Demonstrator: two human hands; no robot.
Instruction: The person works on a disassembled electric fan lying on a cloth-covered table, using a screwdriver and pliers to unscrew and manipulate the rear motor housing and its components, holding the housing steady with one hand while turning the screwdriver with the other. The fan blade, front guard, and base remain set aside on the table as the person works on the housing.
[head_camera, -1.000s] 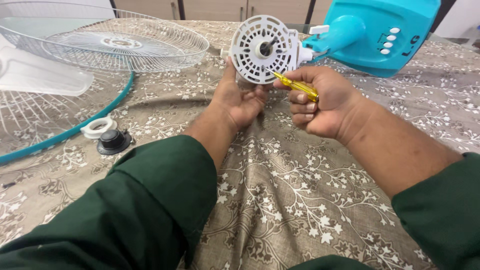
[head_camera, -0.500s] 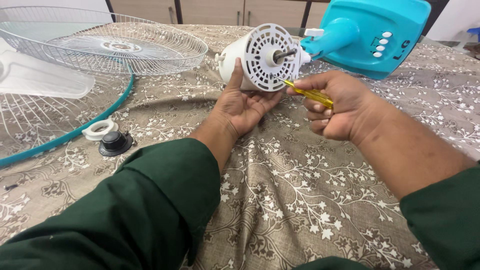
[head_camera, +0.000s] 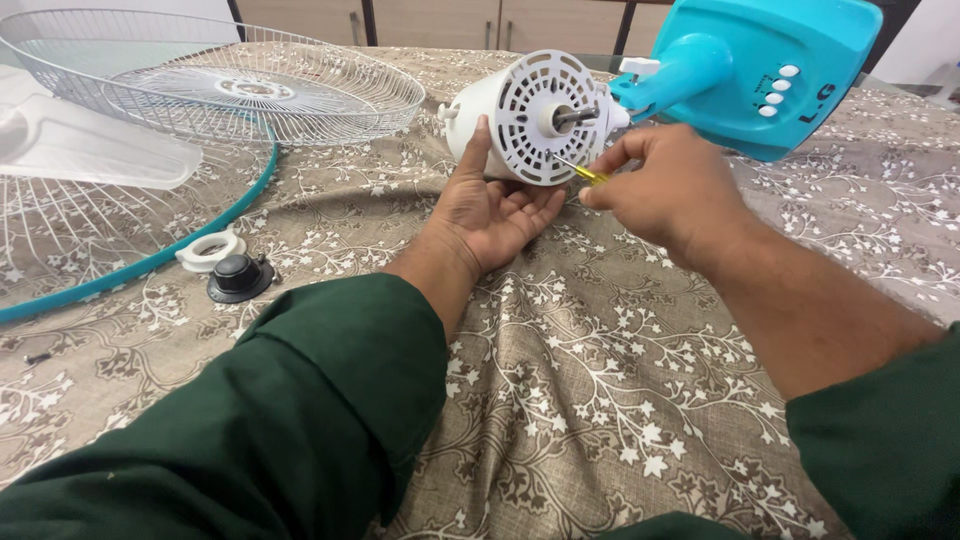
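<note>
While the left hand (head_camera: 490, 205) lies open, cradling the white fan motor housing (head_camera: 525, 118), the right hand (head_camera: 665, 185) pinches a yellow screwdriver (head_camera: 578, 170) against its vented face.

A brown cloth (head_camera: 600, 400) printed with white flowers and vines covers the whole work surface under even, bright light, while behind it runs a row of pale wooden cabinet doors (head_camera: 450, 20) with dark vertical gaps, and a white wall (head_camera: 925, 40) at far right.
</note>
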